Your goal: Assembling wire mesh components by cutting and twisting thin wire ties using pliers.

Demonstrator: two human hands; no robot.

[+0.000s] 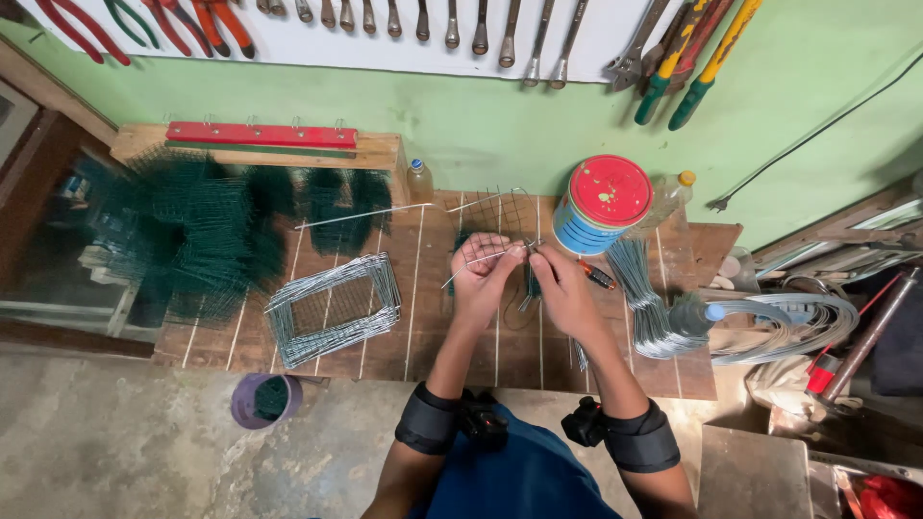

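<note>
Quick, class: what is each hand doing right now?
Left hand: closed on a wire.
Right hand: pinching the wire mesh.

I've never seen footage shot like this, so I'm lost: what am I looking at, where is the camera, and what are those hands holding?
The one picture comes from a camera worn on a person's head, looking down at their own bare hands over a wooden workbench. The left hand and right hand together pinch a thin silver wire mesh panel, held upright between them. On the bench lie a stack of silver wire mesh rectangles, piles of dark green wire mesh, a round tin with a red lid and a bundle of bent silver wires. Hand tools hang on the wall.
</note>
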